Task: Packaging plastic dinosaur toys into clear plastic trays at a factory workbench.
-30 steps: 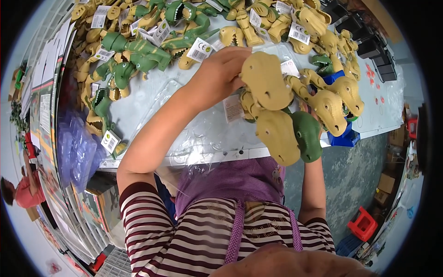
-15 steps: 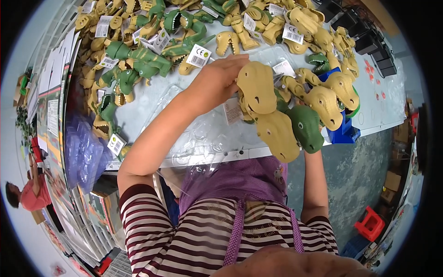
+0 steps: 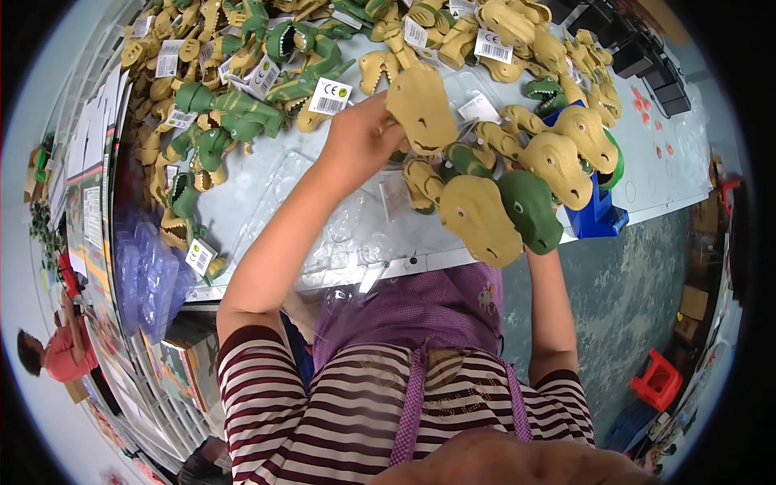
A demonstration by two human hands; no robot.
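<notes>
My left hand (image 3: 362, 136) is closed round a tan toy dinosaur (image 3: 422, 109) and holds it above the table, its big head pointing toward me. Close to its right, another tan toy dinosaur (image 3: 481, 220) and a green toy dinosaur (image 3: 529, 212) lie side by side at the table's near edge. Two more tan dinosaurs (image 3: 558, 170) sit just beyond them, beside a blue stand (image 3: 596, 212). My right forearm (image 3: 552, 311) rises toward the green dinosaur, and those toys hide my right hand.
Tan and green toy dinosaurs (image 3: 242, 113) with white tags heap along the table's far and left sides. Clear plastic trays (image 3: 149, 263) stack at the left edge. Black boxes (image 3: 651, 69) line the far right, near small red pieces (image 3: 641, 105). A red stool (image 3: 656, 380) stands on the floor.
My left hand has shifted left with the tan dinosaur, opening a gap between it and the neighbouring tan one. The whole view has also moved slightly.
</notes>
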